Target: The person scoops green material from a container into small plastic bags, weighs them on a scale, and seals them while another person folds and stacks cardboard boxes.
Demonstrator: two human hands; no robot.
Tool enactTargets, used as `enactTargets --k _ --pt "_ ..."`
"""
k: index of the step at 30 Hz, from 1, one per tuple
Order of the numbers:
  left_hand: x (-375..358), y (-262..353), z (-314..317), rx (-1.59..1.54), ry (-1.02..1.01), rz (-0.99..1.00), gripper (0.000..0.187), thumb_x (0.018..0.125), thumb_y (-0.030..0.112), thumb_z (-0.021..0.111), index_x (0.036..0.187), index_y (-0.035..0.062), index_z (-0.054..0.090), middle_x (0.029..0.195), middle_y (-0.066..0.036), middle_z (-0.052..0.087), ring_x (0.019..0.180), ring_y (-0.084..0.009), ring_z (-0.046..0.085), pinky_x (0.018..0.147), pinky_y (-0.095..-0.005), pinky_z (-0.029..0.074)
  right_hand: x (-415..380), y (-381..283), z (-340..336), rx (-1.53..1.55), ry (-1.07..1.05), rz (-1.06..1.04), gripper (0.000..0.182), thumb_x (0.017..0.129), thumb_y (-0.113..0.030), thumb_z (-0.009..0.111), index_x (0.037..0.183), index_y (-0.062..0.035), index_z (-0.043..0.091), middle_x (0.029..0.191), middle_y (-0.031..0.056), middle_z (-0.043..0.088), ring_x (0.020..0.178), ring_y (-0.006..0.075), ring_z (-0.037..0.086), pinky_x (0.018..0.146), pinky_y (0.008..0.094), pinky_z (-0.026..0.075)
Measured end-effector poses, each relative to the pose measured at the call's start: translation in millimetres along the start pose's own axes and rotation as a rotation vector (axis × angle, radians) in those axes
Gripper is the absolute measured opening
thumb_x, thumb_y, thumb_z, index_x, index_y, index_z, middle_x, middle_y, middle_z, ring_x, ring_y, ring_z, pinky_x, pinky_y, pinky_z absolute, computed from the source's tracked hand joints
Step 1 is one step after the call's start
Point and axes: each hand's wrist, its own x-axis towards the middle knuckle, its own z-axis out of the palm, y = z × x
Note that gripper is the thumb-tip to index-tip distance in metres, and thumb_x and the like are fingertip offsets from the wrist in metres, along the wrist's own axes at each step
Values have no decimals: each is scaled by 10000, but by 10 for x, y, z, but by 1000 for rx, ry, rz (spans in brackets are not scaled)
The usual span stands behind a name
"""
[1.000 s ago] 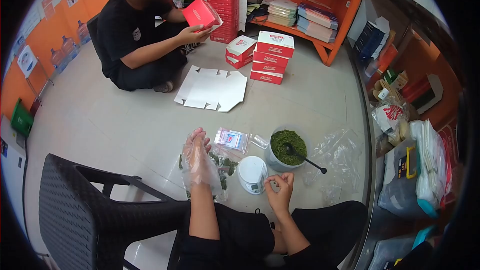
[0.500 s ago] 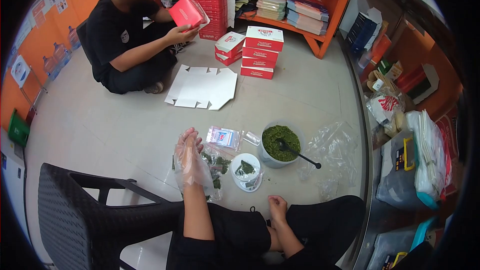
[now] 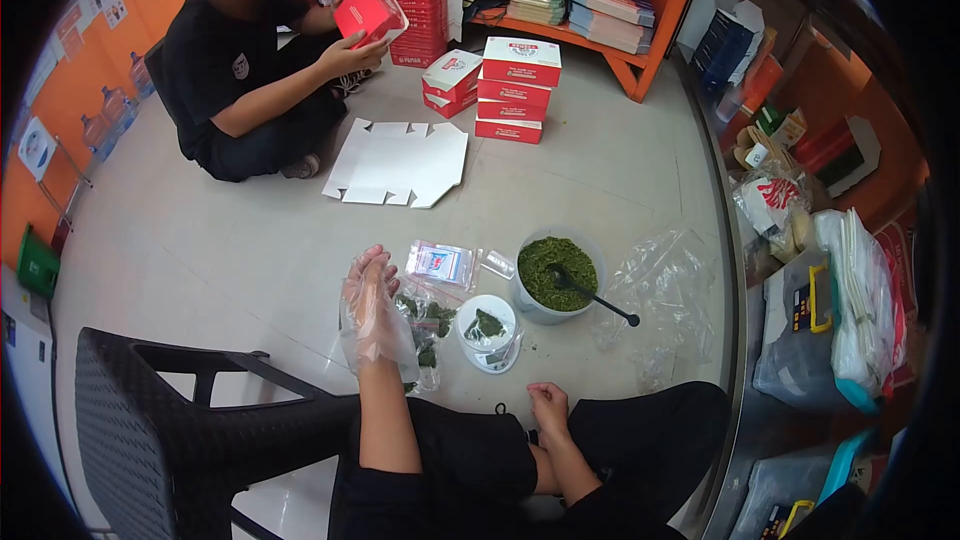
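My left hand (image 3: 375, 310), in a clear plastic glove, is raised over the floor with its fingers stretched out and nothing visible in it. Beneath and beside it lie clear bags (image 3: 430, 325) of green leafy stuff. My right hand (image 3: 548, 408) rests bare by my lap, fingers curled in, nothing visible inside. Between the hands and farther forward, a round white scale (image 3: 488, 350) bears a small bag of green stuff (image 3: 484, 324). A tub (image 3: 530, 308) of chopped green stuff holds a black spoon (image 3: 612, 310). A printed packet (image 3: 440, 264) lies behind the scale.
Across the floor, a seated person (image 3: 245, 70) holds a red box (image 3: 368, 16). Nearby are a flat white carton (image 3: 396, 165) and stacked red-white boxes (image 3: 515, 95). A black chair (image 3: 130, 420) stands left; clear plastic (image 3: 665, 300) and a storage bin (image 3: 800, 340) are right.
The view has shifted slightly, so the floor items appear a little higher. The other person's red box is tilted differently. My hands keep nearly the same poses.
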Motion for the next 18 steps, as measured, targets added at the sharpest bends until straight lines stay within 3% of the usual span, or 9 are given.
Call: enactTargets --k 5,8,11,13,18 --pt "-23 31 6 -23 -16 4 403 821 247 714 1139 29 595 1065 -80 604 920 -177 564 775 -268 455 6 -27 10 -8 1 20 92 846 -107 607 887 -45 661 712 -12 529 594 76 480 512 219 388" --pt "-8 13 3 -8 -15 -1 393 823 241 709 1137 34 595 1061 -79 603 915 -171 563 775 -264 453 -50 -207 25 55 -75 173 112 860 -144 611 905 -49 649 728 1 532 565 94 494 486 232 387" --pt "-12 1 13 -28 -28 13 383 819 236 709 1129 42 597 1049 -68 602 906 -168 562 769 -264 453 -60 -434 169 170 -169 286 214 884 -259 625 912 -47 618 736 21 549 545 118 533 453 242 383" --pt "-43 26 41 11 -15 -13 286 824 221 695 1065 85 622 943 -12 613 823 -113 559 733 -240 435 -41 -671 297 249 -255 329 336 891 -370 623 923 -39 579 726 39 563 543 134 567 437 247 383" --pt "-40 -53 100 62 -49 -35 285 831 219 680 1068 75 615 913 -5 606 800 -106 558 730 -230 436 356 -775 520 152 -268 379 389 888 -411 621 938 -32 553 710 60 576 501 138 561 382 244 355"
